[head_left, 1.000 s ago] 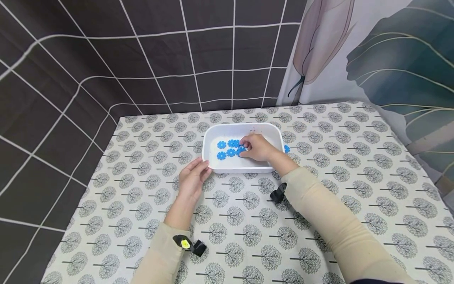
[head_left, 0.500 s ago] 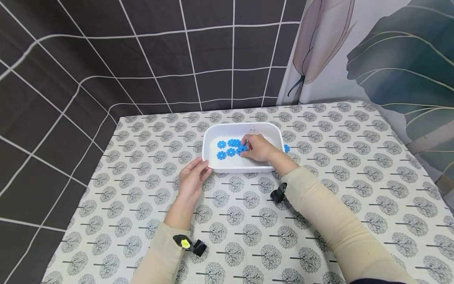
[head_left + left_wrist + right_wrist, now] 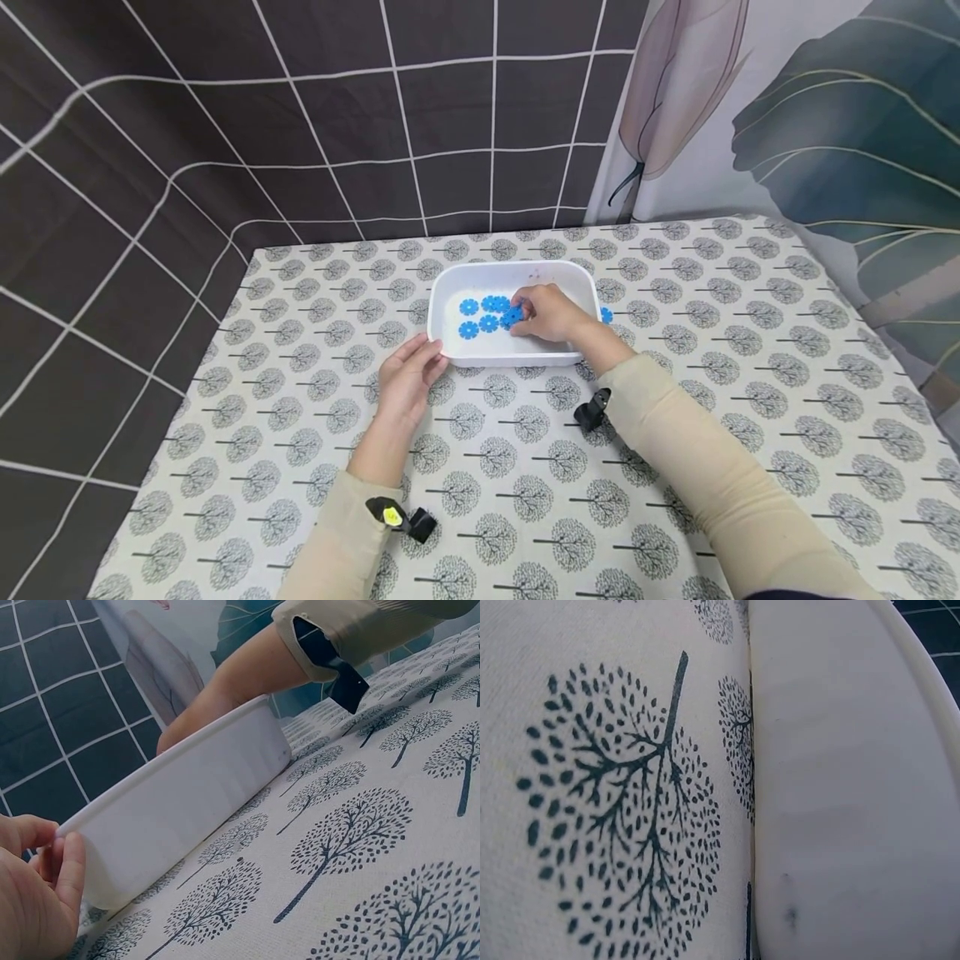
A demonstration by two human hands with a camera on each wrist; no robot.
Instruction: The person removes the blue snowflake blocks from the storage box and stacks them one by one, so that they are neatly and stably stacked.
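A white plastic tray [image 3: 517, 359] stands on the table with blue flower-shaped discs inside. At its front left corner my left hand [image 3: 405, 379] grips the rim, thumb and fingers on either side; the left wrist view shows the same hold on the tray wall [image 3: 180, 802]. Inside the tray my right hand [image 3: 551, 313] pinches a blue flower-shaped disc [image 3: 512, 316] between thumb and fingers, over another disc partly hidden beneath. Several more discs [image 3: 468, 330] lie flat in two rows to the left. The right wrist view has only the tray's outer wall [image 3: 855, 787] and cloth, no hand.
Another blue disc [image 3: 607, 315] lies on the tablecloth just outside the tray's right end. The cloth [image 3: 495, 500] has a tree print. Behind the table hangs a dark gridded curtain [image 3: 450, 108], with a patterned curtain [image 3: 690, 125] at the right.
My right hand has moved very slightly right, and the pinched disc shows more clearly between its fingertips, tilted over the one below. My left hand stays on the rim.
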